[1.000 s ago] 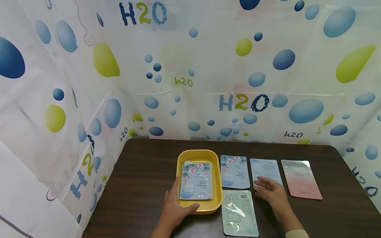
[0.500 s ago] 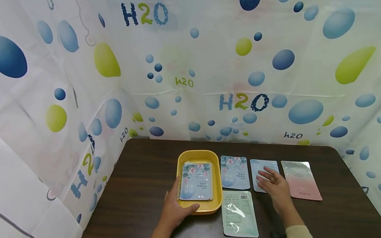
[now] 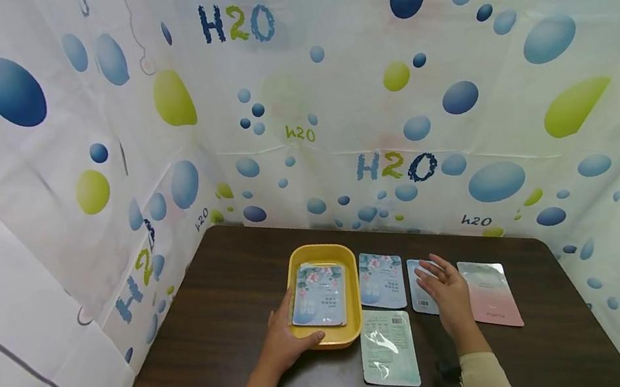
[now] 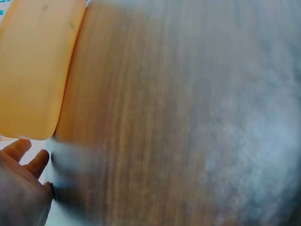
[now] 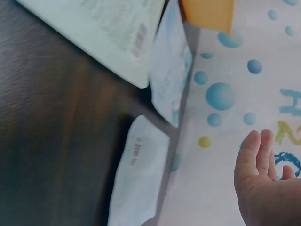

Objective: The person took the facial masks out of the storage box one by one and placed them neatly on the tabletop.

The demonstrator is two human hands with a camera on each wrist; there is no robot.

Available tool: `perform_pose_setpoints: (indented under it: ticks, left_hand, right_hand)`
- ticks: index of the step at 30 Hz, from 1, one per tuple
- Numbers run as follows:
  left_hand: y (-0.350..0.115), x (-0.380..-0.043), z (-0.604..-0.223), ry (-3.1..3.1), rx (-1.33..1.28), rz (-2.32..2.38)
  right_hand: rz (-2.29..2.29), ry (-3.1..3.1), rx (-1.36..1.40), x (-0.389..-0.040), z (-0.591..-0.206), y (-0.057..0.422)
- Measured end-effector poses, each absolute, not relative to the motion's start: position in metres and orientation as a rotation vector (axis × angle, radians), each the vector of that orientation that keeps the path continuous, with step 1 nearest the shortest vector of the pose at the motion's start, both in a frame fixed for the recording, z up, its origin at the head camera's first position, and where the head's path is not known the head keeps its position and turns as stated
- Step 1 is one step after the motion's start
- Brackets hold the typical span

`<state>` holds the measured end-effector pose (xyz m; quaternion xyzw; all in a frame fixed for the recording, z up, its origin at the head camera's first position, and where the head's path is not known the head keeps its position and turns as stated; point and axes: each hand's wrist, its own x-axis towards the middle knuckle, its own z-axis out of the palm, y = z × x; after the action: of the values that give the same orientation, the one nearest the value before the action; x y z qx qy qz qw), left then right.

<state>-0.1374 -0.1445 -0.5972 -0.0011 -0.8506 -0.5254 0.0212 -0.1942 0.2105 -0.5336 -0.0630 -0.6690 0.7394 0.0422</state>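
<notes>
My left hand point(image 3: 284, 337) holds the near left corner of a yellow plastic tray point(image 3: 354, 293), thumb over the front rim and fingers along the left side. Inside the tray lies a blue floral sheet mask packet point(image 3: 318, 295), apparently on top of another. My right hand point(image 3: 445, 290) hovers with loosely bent fingers and nothing in it. It partly covers a pale blue sheet mask packet point(image 3: 422, 297) on the table. The right wrist view shows that hand point(image 5: 263, 188) raised, with the pale blue packet point(image 5: 138, 174) apart from it.
A second blue floral packet point(image 3: 381, 279) lies right of the tray, with a pale green packet point(image 3: 388, 348) nearer the front. A silver-and-pink packet point(image 3: 491, 294) lies farthest right. The dark wooden table point(image 3: 212, 300) meets a patterned curtain point(image 3: 307, 174) behind.
My right hand has lifted and moved slightly right and away from me, uncovering the near left part of the pale blue packet. The left hand and tray have stayed put.
</notes>
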Motion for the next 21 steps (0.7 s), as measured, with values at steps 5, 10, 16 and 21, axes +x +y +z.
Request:
perform_pose_setpoints:
  ticks: [5, 10, 16, 21]
  left_hand:
    - [-0.145, -0.137, -0.598, -2.635, -0.005, -1.626]
    - [-0.145, -0.137, -0.597, -2.636, -0.008, -1.622]
    - [-0.145, -0.137, -0.596, -2.641, -0.005, -1.619]
    - [-0.145, -0.136, -0.596, -2.637, -0.007, -1.622]
  right_hand:
    - [2.257, -2.047, -0.161, -0.197, -0.522, 0.204]
    - [2.335, -1.982, -0.116, -0.2, -0.51, 0.196]
    - [2.406, -1.903, -0.038, -0.205, -0.497, 0.185]
    - [2.447, -1.848, -0.003, -0.21, -0.488, 0.172]
